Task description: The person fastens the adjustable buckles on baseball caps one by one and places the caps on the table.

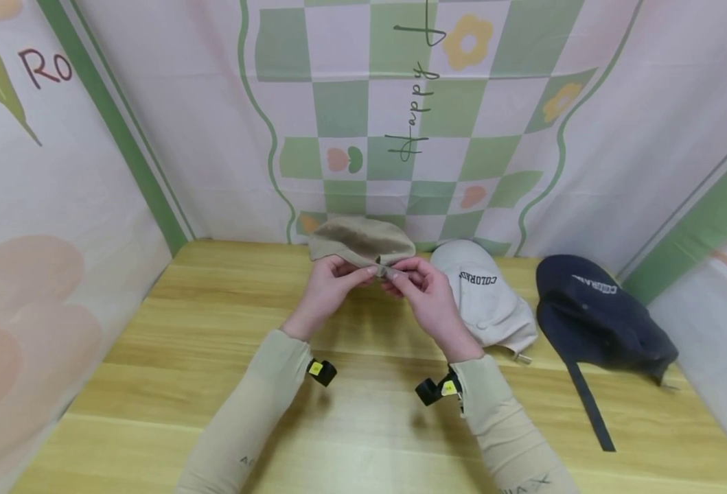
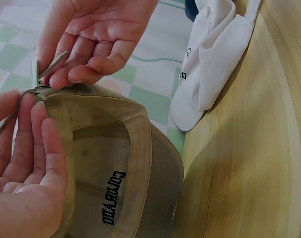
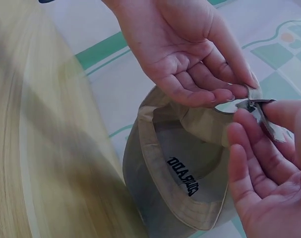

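A khaki baseball cap (image 1: 363, 237) is held up at the back of the table, its inside and reversed dark lettering (image 2: 110, 198) facing the wrist cameras. Both hands meet at its rear strap (image 3: 254, 92), by a small metal buckle (image 3: 250, 104). My left hand (image 1: 332, 281) pinches the strap on one side of the buckle between thumb and fingertips. From the other side my right hand (image 1: 423, 288) pinches the strap close to the buckle, fingertips almost meeting the left ones. A loose strap end (image 2: 56, 62) sticks out between the fingers in the left wrist view.
To the right of the hands lies a white cap (image 1: 487, 295) with dark lettering. Farther right, a navy cap (image 1: 598, 315) has its long strap (image 1: 592, 408) trailing over the wooden table (image 1: 171, 370). A printed curtain (image 1: 338, 110) hangs behind the table's rear edge.
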`<act>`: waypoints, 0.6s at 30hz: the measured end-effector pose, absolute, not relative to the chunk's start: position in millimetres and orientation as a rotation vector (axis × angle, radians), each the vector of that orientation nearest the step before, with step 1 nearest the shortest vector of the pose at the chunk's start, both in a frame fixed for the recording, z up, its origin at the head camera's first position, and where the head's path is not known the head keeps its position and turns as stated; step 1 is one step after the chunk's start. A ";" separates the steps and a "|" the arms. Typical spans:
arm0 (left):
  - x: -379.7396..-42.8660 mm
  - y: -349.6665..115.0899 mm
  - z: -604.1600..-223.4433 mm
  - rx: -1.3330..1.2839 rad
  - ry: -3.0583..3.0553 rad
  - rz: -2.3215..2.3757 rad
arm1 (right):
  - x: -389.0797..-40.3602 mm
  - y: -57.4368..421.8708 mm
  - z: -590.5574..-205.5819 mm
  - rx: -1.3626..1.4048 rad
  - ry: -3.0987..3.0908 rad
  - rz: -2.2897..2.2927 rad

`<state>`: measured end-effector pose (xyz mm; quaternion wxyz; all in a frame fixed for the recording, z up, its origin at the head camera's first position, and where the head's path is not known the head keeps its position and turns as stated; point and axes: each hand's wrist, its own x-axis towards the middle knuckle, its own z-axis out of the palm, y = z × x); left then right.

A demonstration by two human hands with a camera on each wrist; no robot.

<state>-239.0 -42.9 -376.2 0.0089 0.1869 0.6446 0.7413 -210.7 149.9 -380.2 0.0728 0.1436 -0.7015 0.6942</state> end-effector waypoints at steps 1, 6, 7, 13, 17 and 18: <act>-238.9 -42.6 -376.3 0.580 2.014 2.316 | -211.0 149.9 -380.4 0.416 -2.122 2.068; -238.9 -42.3 -376.5 0.568 2.005 2.322 | -212.0 150.0 -381.8 0.375 -2.175 2.007; -239.1 -42.4 -376.4 0.570 1.998 2.325 | -211.9 150.0 -382.0 0.375 -2.181 2.001; -240.1 -42.7 -372.4 0.565 1.931 2.372 | -211.8 149.3 -382.2 0.364 -2.169 2.000; -239.9 -43.1 -368.1 0.500 1.797 2.440 | -211.7 148.3 -381.2 0.363 -2.160 2.001; -239.5 -43.5 -366.8 0.481 1.758 2.454 | -211.6 148.0 -380.9 0.363 -2.154 2.004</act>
